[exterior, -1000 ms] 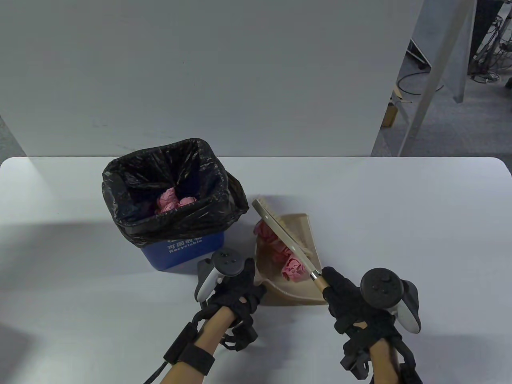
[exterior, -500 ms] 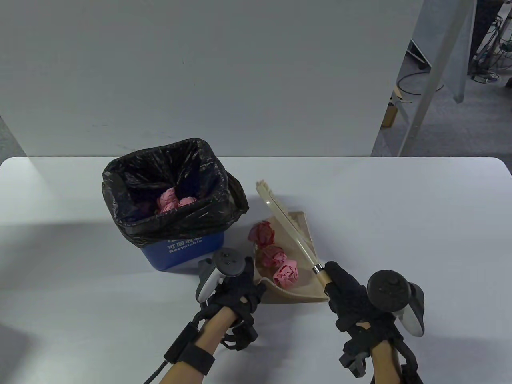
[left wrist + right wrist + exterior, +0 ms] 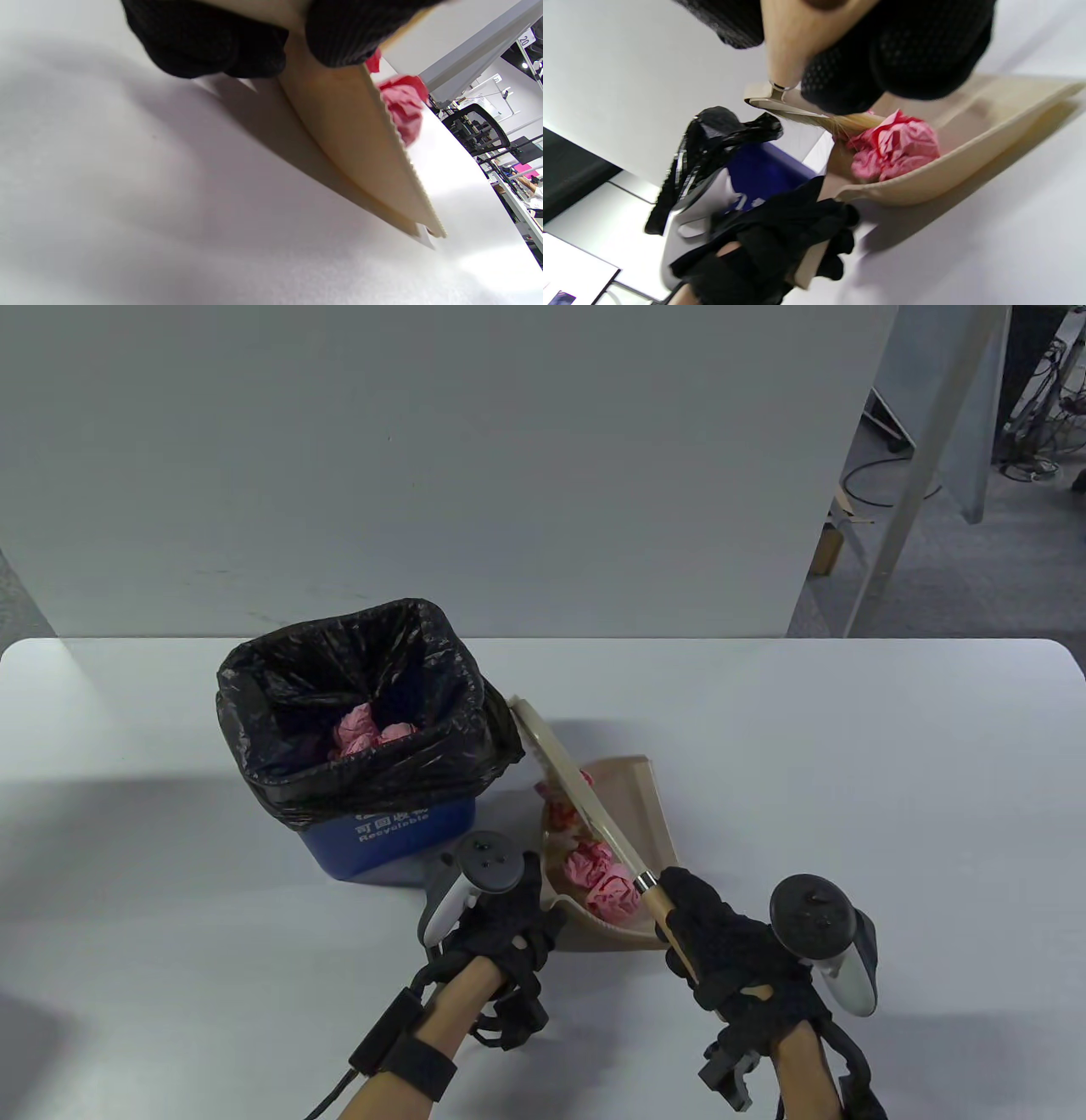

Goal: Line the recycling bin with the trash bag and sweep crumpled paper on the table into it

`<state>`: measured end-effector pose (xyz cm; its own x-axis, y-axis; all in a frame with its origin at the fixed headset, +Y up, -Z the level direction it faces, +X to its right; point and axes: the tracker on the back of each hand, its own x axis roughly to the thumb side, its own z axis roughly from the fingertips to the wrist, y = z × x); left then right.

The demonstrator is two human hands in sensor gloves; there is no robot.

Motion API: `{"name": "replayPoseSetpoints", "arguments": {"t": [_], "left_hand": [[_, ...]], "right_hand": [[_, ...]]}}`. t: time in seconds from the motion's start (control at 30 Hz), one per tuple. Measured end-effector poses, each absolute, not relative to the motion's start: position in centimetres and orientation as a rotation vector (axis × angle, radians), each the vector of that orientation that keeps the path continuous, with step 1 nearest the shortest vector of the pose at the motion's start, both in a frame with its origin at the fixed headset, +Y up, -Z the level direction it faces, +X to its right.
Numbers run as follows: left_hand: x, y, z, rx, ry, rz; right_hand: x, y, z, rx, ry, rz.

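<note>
A blue recycling bin (image 3: 386, 830) lined with a black trash bag (image 3: 280, 678) stands at centre left, with pink crumpled paper (image 3: 365, 729) inside. Just right of it a beige dustpan (image 3: 640, 802) lies on the table, holding several pink paper balls (image 3: 607, 886). My left hand (image 3: 509, 920) grips the dustpan's handle at its near left corner. My right hand (image 3: 696, 916) grips the wooden handle of a beige brush (image 3: 564, 772), which slants across the pan with its tip by the bag. The right wrist view shows the bristles against a paper ball (image 3: 895, 146) in the pan (image 3: 967, 165).
The white table (image 3: 848, 780) reaches right and left of the bin and pan. A grey panel (image 3: 441, 458) stands behind the far edge. In the left wrist view the dustpan's underside (image 3: 356, 144) is tilted above the table.
My right hand swung the brush left toward the bin, sweeping over the pan. The paper balls were pushed nearer the pan's back wall. The left hand stayed on the dustpan.
</note>
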<state>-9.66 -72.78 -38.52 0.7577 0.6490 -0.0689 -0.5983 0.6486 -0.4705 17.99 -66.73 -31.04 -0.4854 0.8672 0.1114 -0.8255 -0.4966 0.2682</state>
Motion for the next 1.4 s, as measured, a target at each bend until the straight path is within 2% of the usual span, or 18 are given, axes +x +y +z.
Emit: {"name": "replayPoseSetpoints", "arguments": {"t": [0.6, 0.97, 1.4], "left_hand": [[-9.5, -72.3, -38.3, -0.426, -0.086, 0.67], [-9.7, -72.4, -38.4, -0.414, -0.07, 0.669], [-9.9, -72.6, -38.6, -0.414, -0.073, 0.68]], "right_hand": [[20.4, -66.5, -30.7, 0.032, 0.225, 2.124], [21.0, -65.8, -30.2, 0.152, 0.408, 2.199], [22.6, -65.1, -29.7, 0.137, 0.259, 2.134]]}}
